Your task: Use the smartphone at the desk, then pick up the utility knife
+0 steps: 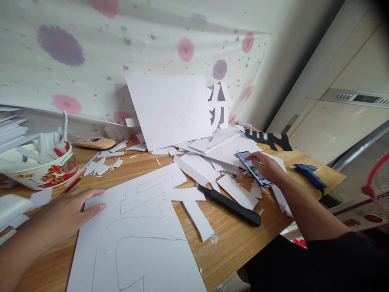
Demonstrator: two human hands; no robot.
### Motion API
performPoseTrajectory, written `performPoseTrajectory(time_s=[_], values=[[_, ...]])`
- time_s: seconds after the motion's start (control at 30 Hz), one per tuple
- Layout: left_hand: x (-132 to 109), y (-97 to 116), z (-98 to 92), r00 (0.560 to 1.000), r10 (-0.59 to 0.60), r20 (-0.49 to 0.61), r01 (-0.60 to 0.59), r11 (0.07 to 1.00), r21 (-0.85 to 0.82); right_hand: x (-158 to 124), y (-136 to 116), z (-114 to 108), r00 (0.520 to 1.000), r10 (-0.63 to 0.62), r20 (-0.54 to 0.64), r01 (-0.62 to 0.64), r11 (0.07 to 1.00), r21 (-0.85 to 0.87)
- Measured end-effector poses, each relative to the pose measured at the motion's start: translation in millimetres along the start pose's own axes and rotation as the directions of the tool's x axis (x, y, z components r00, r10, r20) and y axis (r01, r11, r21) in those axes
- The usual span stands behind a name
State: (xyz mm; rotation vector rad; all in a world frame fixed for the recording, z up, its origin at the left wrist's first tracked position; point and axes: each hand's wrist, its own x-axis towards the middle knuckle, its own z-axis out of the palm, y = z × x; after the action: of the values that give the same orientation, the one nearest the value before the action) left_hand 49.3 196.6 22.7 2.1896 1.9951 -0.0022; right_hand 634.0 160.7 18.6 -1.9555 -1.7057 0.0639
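Note:
My left hand [77,209] lies at the left edge of a white board [146,259], its fingers stretched out and apart over the edge. Curved and angular outlines are drawn in pencil on this board. At the right, my right hand [266,166] reaches over a smartphone [252,168] with a lit screen, touching it with a fingertip; the phone rests on white scraps. Between the hands lie a long black tool handle [234,206], whose far end I cannot make out, and a white cut-out piece [197,217] beside the drawn board.
A blue glue gun [310,175] lies near the right table edge. White offcuts [219,142] pile up before a leaning blank board [173,109] and white cut-out characters [219,105]. A paper bowl [45,172] of scraps, a tan case [95,142] and a red pencil [72,184] are leftward.

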Motion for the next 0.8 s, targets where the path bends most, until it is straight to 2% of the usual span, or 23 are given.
performPoseTrajectory(time_s=[0.1,0.23,0.37,0.6,0.8], values=[[-1,1,-0.1,1.000,-0.002,-0.004,0.002,1.000,-0.018,1,0,-2,0.999,0.033,-0.034,-0.034,0.999,-0.021],[-1,0,1.0,1.000,0.013,-0.010,-0.013,1.000,-0.015,1,2,-11,0.985,0.138,-0.107,-0.145,0.988,-0.057],[-1,1,0.4,1.000,0.023,-0.017,-0.024,1.000,-0.017,-2,3,-20,0.974,0.199,-0.108,-0.208,0.974,-0.085],[0,0,2.0,0.999,0.027,-0.040,-0.029,0.999,-0.029,-10,5,-20,0.981,0.182,-0.065,-0.187,0.979,-0.081],[1,-3,2.9,0.999,0.037,-0.016,-0.038,0.999,-0.021,-10,11,-21,0.966,0.159,-0.205,-0.170,0.985,-0.039]])
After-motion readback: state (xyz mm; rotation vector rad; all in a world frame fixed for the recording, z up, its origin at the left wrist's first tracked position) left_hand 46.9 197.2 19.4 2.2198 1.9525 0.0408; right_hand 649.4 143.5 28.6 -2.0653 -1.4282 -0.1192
